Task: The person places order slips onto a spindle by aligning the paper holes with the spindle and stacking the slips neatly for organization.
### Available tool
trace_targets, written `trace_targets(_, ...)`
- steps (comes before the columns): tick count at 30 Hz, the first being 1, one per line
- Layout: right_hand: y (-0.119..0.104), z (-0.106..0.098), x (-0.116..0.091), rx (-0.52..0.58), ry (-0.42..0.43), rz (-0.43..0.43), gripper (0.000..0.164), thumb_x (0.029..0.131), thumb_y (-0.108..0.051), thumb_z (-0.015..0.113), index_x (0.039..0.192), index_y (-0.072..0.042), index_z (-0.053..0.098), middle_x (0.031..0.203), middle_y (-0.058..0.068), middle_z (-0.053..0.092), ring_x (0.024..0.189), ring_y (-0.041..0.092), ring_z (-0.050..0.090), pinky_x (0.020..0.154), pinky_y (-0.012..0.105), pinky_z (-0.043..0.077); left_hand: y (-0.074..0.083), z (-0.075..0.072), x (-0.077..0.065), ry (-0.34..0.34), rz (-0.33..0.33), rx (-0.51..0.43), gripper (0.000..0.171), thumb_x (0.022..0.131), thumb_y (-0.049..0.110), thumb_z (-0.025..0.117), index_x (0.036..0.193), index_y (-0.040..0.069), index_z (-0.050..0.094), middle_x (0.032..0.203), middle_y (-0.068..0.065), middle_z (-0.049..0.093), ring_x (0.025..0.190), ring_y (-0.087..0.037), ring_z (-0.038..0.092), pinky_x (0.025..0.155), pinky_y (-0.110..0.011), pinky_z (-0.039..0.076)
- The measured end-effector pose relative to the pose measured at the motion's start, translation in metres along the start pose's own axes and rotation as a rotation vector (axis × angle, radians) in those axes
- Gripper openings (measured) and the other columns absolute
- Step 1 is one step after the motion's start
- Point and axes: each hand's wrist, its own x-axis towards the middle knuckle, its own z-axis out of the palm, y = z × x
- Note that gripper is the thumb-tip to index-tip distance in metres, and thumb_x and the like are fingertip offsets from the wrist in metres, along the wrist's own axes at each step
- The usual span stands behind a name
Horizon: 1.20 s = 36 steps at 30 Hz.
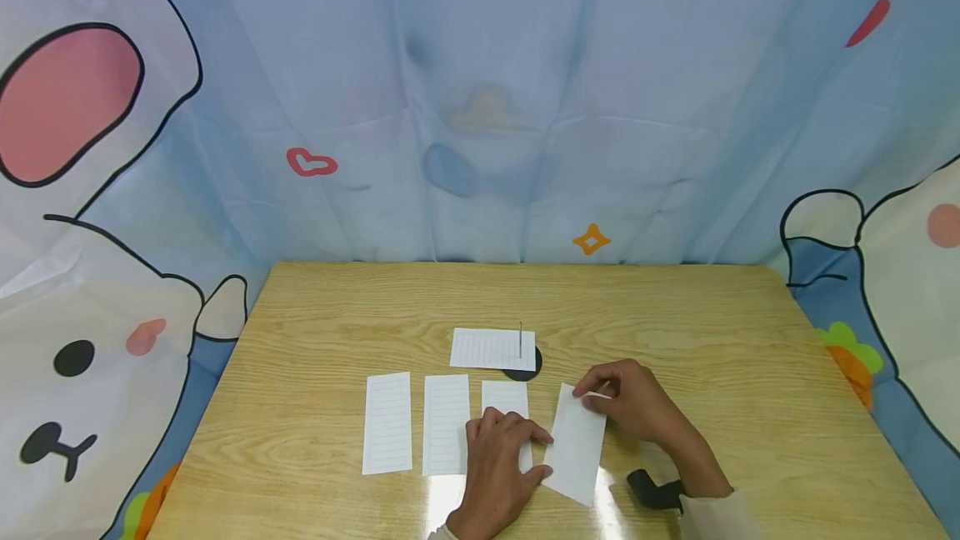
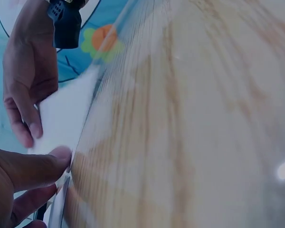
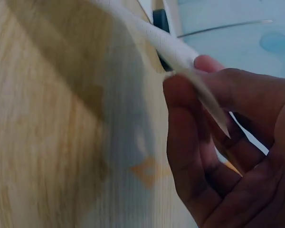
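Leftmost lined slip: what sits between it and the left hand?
Another lined slip, lying flat on the wood-grain tabletop; the head view shows it.

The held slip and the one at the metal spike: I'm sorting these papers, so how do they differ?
The right hand pinches the held slip; no hand touches the spike slip. The held slip runs near to far, slanting; the spike slip lies crosswise. The spike slip partly covers a black disc; the held slip doesn't. Both are white and oblong.

Third slip (image 1: 506,394) — partly behind left hand (image 1: 497,469); disc (image 1: 522,375) — partly covered.
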Motion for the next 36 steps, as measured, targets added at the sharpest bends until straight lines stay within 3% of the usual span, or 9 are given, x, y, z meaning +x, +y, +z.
trace_targets(5, 0.006, -0.008, -0.004, 0.155, -0.042, -0.003, 0.010, 0.096, -0.008, 0.076, 0.101, -0.015, 0.081, 0.111, 0.008, 0.078, 0.091, 0.010, 0.073, 0.075, 0.027, 0.059, 0.000, -0.002, -0.001, 0.013, -0.008, -0.061, 0.037, 0.069, 0.029, 0.098, 0.099, 0.034, 0.078, 0.102, 0.018, 0.074, 0.098, -0.006, 0.051, 0.089, -0.036, 0.032)
trace_targets(10, 0.007, -0.009, -0.008, 0.344, -0.015, 0.043, 0.013, 0.097, -0.007, 0.075, 0.109, -0.002, 0.078, 0.125, 0.024, 0.071, 0.087, 0.018, 0.078, 0.074, 0.032, 0.062, 0.000, -0.004, -0.002, 0.012, -0.033, -0.155, 0.029, 0.078, 0.033, 0.093, 0.102, 0.035, 0.077, 0.107, 0.016, 0.073, 0.101, -0.006, 0.052, 0.088, -0.035, 0.030)
trace_targets(12, 0.007, -0.008, -0.009, 0.388, 0.016, 0.064, 0.016, 0.096, -0.007, 0.077, 0.110, 0.001, 0.077, 0.124, 0.024, 0.071, 0.086, 0.019, 0.079, 0.074, 0.033, 0.063, 0.000, -0.005, -0.001, 0.020, -0.046, -0.188, 0.028, 0.079, 0.034, 0.091, 0.103, 0.035, 0.076, 0.108, 0.016, 0.074, 0.102, -0.006, 0.052, 0.088, -0.034, 0.030)
trace_targets(16, 0.006, -0.005, -0.010, 0.453, 0.071, 0.111, 0.026, 0.094, -0.010, 0.081, 0.112, 0.008, 0.074, 0.114, 0.011, 0.073, 0.086, 0.021, 0.079, 0.075, 0.033, 0.063, 0.001, -0.009, 0.003, 0.034, -0.088, -0.262, 0.028, 0.080, 0.034, 0.091, 0.104, 0.035, 0.076, 0.107, 0.017, 0.076, 0.101, -0.005, 0.053, 0.088, -0.033, 0.030)
trace_targets(21, 0.002, -0.004, -0.011, 0.510, 0.119, 0.123, 0.031, 0.092, -0.010, 0.083, 0.113, 0.010, 0.072, 0.110, 0.007, 0.069, 0.087, 0.020, 0.080, 0.075, 0.032, 0.063, 0.002, -0.016, 0.007, 0.031, -0.181, -0.394, 0.030, 0.082, 0.030, 0.091, 0.108, 0.034, 0.076, 0.109, 0.018, 0.076, 0.098, -0.006, 0.054, 0.091, -0.035, 0.029)
trace_targets(28, -0.007, -0.002, -0.012, 0.532, 0.129, 0.132, 0.033, 0.090, -0.014, 0.085, 0.111, 0.007, 0.071, 0.113, 0.007, 0.065, 0.087, 0.021, 0.080, 0.077, 0.032, 0.063, 0.000, -0.027, 0.014, 0.066, -0.310, -0.548, 0.028, 0.085, 0.021, 0.089, 0.108, 0.034, 0.079, 0.094, 0.013, 0.071, 0.093, -0.014, 0.057, 0.092, -0.038, 0.032)
trace_targets(36, -0.010, -0.001, -0.011, 0.510, 0.081, 0.026, 0.029, 0.093, -0.015, 0.083, 0.109, 0.006, 0.071, 0.107, 0.004, 0.069, 0.084, 0.020, 0.079, 0.074, 0.032, 0.062, -0.008, -0.042, 0.021, 0.128, -0.320, -0.610, 0.019, 0.091, 0.015, 0.084, 0.104, 0.028, 0.081, 0.096, 0.007, 0.076, 0.090, -0.016, 0.061, 0.088, -0.039, 0.047)
